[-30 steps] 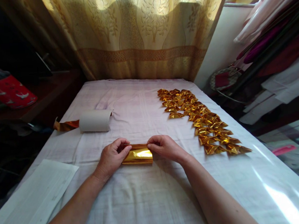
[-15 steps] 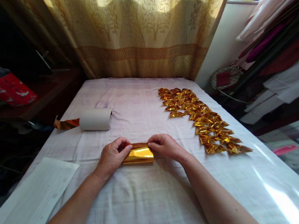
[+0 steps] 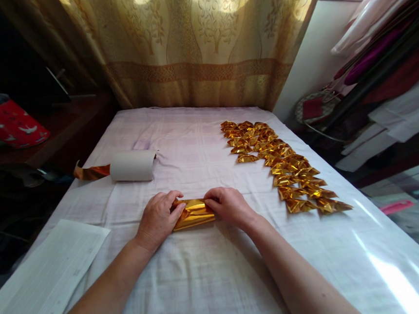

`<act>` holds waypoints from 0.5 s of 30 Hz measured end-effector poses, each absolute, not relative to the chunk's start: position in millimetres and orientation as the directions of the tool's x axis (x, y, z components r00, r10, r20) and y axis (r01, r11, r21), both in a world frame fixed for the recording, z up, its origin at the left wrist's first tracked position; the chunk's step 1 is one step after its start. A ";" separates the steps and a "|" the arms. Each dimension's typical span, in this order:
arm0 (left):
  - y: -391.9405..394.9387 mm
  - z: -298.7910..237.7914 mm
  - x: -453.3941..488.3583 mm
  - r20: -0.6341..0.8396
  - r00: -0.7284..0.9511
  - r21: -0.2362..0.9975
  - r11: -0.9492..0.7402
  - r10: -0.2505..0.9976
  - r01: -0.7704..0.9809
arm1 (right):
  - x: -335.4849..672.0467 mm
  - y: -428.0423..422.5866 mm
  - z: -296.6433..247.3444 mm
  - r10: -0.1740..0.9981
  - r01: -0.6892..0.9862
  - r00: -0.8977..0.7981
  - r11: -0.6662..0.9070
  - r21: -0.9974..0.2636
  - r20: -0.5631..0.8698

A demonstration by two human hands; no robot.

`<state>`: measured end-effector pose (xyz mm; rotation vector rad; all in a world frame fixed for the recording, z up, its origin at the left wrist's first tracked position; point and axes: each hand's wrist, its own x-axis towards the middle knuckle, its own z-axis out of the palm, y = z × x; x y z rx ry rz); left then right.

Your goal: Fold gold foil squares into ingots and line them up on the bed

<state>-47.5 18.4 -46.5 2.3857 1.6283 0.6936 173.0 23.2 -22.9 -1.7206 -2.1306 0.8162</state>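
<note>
A shiny gold foil paper sheet point(image 3: 195, 214), partly folded or rolled into a flat strip, lies at the middle of the cloth-covered surface. My left hand point(image 3: 159, 215) pinches its left end between thumb and fingers. On the opposite end, my right hand point(image 3: 230, 206) grips the upper right corner the same way. The fingers hide both upper corners. Several folded gold foil pieces point(image 3: 287, 162), pointed at the ends, lie in overlapping rows to the right of my right hand.
A curled white sheet point(image 3: 133, 165) with a gold underside rests at the back left. White paper point(image 3: 48, 283) lies at the front left. A patterned curtain point(image 3: 192, 46) hangs behind the surface. A red container point(image 3: 12, 123) stands on the dark desk at left; clothes point(image 3: 403, 106) hang at right.
The thumbs have pressed down on the foil paper, and its top edge now looks folded over and creased. Both hands stay at its two ends.
</note>
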 end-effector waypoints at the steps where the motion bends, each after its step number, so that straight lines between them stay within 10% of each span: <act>1: 18.3 -47.4 -47.2 0.289 0.316 0.362 -0.409 0.904 0.838 | 172.0 23.0 -23.5 0.965 0.808 -0.231 0.118 -0.578 -0.126; 15: 13.1 -24.4 -39.7 0.254 0.596 0.082 -0.631 0.762 0.772 | 176.0 25.2 -28.3 0.964 0.825 -0.260 0.196 -0.529 -0.049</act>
